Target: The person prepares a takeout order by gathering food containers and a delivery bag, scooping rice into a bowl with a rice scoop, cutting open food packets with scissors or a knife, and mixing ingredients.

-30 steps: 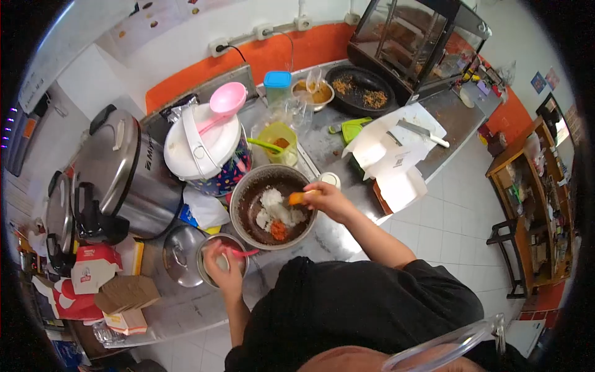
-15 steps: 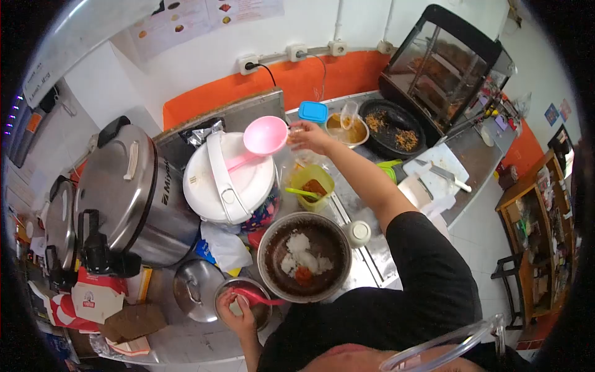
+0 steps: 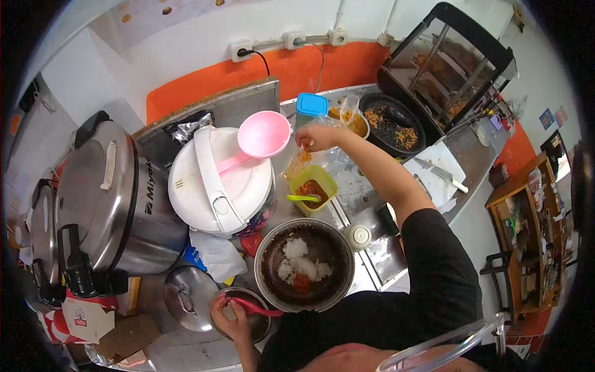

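My left hand (image 3: 234,317) is closed around the red handle of a utensil (image 3: 255,306), whose working end I cannot make out, over a small metal pot (image 3: 265,332). With fingers pinched, my right hand (image 3: 321,137) grips a clear plastic bag (image 3: 299,165) with orange contents. Below it stands a yellow-green container (image 3: 327,181) of reddish-brown paste with a green spoon (image 3: 304,198) in it. Nearer my body, a large metal pot (image 3: 266,288) holds white granules and a red-orange dab. A pink ladle (image 3: 264,134) lies on the white lidded container (image 3: 186,177) beside my right hand.
Large steel cookers (image 3: 93,186) stand at the left, with a metal lid (image 3: 192,297) nearby. A blue-lidded box (image 3: 312,105), a black pan (image 3: 389,128) and a glass display case (image 3: 443,68) line the back. A knife (image 3: 441,174) lies on a white board (image 3: 449,158).
My right hand has come down slightly from beside the pink ladle, and its fingers are now pinched on the plastic bag. My left hand stays at the red handle. The view has shifted a little.
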